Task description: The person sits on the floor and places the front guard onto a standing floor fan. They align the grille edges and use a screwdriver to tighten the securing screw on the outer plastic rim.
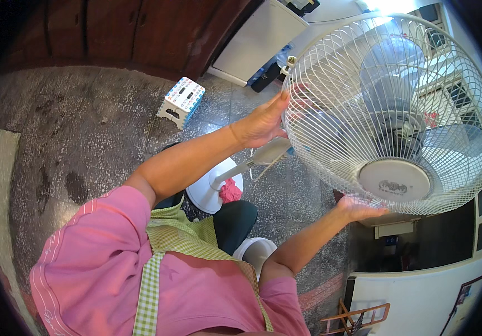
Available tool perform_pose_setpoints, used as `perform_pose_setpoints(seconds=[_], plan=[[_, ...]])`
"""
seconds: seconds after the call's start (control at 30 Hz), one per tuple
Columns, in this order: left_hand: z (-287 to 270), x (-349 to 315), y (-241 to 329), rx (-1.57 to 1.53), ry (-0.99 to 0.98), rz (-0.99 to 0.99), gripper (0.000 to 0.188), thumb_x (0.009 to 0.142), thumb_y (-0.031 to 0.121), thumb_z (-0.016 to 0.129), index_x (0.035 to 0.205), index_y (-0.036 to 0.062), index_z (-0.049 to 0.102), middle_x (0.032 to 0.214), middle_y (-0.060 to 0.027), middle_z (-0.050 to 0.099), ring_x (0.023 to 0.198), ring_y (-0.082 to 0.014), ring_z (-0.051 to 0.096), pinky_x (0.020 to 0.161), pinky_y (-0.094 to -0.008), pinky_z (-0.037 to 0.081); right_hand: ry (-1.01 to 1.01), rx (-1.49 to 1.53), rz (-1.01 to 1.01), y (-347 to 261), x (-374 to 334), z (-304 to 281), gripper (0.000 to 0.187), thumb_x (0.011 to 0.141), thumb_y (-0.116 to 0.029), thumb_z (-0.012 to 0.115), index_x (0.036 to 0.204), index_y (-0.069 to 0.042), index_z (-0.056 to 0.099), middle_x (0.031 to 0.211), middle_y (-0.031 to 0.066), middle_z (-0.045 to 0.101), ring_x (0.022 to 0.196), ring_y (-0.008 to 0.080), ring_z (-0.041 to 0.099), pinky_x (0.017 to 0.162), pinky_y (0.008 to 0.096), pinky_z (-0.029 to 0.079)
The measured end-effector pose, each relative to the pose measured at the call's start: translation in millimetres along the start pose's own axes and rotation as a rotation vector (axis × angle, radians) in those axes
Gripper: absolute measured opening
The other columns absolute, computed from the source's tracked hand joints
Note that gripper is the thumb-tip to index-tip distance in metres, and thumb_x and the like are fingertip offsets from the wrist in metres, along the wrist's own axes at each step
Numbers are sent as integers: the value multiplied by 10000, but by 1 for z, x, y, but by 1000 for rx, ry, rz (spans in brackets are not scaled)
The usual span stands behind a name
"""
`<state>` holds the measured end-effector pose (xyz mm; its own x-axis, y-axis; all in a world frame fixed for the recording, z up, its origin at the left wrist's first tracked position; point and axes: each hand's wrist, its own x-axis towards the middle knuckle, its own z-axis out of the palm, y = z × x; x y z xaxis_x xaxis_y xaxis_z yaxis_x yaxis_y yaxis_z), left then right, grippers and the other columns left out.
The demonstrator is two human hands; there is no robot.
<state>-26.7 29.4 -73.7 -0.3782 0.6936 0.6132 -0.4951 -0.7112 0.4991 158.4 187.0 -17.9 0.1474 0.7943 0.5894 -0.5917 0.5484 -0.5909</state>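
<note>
A fan head with a white wire guard (330,162) and see-through bluish blades (392,73) fills the right of the view. My left hand (264,120) is closed on the guard's left rim, just below a small clip (289,64). Beneath the guard, my right hand (361,210) holds the lower rim, its fingers partly hidden. A round pale badge (394,179) sits at the guard's centre. Behind my left forearm, the fan's white pole (238,171) slants down to a round base (201,190) on the floor. A crumpled pink cloth (230,192) lies on that base.
A patterned step stool (182,101) stands on the speckled floor, near dark wooden cabinets (106,33). Beside my knee is a white bucket (256,249). A white cabinet (260,39) stands at the back. At lower right is a wooden folding frame (358,319).
</note>
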Motion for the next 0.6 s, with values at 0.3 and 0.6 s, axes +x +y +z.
perform_pose_setpoints(seconds=[0.3,0.6], plan=[[10,-6,8,84,44,-4,926,636,337,725,1311,92,139,1263,-128,326,1176,-229,341,913,-401,382,97,-48,13,-6,-6,1,714,818,-566,310,1316,-65,201,1355,156,210,1247,285,227,1032,437,166],[1,4,4,106,49,42,825,640,82,690,1300,65,195,1192,-100,402,1082,-192,423,900,-313,388,66,21,40,-1,-2,-6,756,804,-543,393,1333,-65,141,1377,144,162,1261,275,183,1044,415,103]])
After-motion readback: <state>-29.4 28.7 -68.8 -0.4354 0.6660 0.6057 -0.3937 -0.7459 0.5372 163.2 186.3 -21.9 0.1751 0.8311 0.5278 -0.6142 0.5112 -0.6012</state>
